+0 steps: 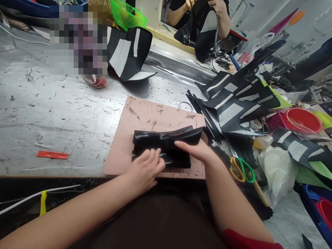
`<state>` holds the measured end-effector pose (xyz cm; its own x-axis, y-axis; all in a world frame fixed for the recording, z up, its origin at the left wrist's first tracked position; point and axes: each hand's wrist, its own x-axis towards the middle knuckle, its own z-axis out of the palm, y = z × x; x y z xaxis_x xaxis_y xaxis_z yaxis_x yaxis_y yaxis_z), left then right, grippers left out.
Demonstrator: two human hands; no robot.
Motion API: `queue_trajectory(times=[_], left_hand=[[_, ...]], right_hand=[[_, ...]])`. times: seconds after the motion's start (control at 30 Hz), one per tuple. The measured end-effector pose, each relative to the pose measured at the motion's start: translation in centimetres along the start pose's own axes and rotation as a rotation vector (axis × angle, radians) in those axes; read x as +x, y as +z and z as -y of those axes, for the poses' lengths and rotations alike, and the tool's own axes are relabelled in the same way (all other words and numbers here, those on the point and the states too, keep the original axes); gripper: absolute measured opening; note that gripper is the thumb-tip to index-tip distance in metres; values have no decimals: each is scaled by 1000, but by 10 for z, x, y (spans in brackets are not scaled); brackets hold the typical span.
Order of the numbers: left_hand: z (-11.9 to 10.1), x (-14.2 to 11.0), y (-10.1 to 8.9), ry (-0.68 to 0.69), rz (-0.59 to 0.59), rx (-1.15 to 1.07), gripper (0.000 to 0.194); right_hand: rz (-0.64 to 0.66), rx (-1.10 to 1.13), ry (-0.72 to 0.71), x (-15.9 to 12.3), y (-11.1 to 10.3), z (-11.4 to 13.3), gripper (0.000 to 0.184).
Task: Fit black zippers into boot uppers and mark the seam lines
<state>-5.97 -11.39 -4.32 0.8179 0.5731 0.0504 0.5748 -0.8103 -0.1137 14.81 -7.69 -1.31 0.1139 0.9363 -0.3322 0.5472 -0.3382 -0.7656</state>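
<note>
A folded black leather piece (pixel 168 138) with a glossy surface lies across a pinkish board (pixel 116 152) at the table's front edge. At its near left side, my left hand (pixel 146 167) is closed on the lower layer, fingers bent and pressed together. My right hand (pixel 195 150) grips the right end, thumb on top and the other fingers hidden beneath the leather. Between the two layers runs a dark gap. Just beyond the leather, thin black strips (pixel 204 116) and a ring of tape (pixel 186 106) lie at the board's far right.
Black panels with white patches (pixel 230 107) are stacked to the right. Scissors with yellow and green handles (pixel 242 169) lie by my right forearm. A red flat tool (pixel 52 155) rests on the left. Across the table, another person's hands (pixel 219 8) hold a black piece.
</note>
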Motion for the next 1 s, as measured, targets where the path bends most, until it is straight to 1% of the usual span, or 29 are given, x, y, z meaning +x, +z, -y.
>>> queue_trajectory(times=[0.1,0.17,0.23,0.33,0.47,0.6,0.67,0.77,0.9,0.93,1.0], left_hand=[[0,3,0,32,0,27,63],[1,5,0,50,8,40,65],[1,6,-1,66,14,38,67],[0,9,-4,55,47,25,67],[-5,19,-7,46,85,33,62],[-11,33,-10,54,114,17,71],[-13,40,-11,47,134,7,74],[-16,48,-12,56,132,-17,75],[-18,55,-15,70,172,-50,75],[-19,56,-15,66,185,-49,75],[-20,56,-15,60,184,-43,75]], right_hand=[[-24,-91,21,-2,-6,5,49],[-63,-163,22,-4,-3,9,43],[-92,-221,-25,-5,1,9,38],[-129,-288,-82,-4,5,3,35],[-184,-332,-142,0,10,-10,30],[-232,-357,-189,2,19,-16,24],[-246,-379,-185,1,20,-16,22],[-171,-346,-174,0,8,-18,27],[-2,-43,-302,9,-21,-28,34],[12,12,-318,14,-26,-31,33],[-2,23,-304,24,-30,-38,28]])
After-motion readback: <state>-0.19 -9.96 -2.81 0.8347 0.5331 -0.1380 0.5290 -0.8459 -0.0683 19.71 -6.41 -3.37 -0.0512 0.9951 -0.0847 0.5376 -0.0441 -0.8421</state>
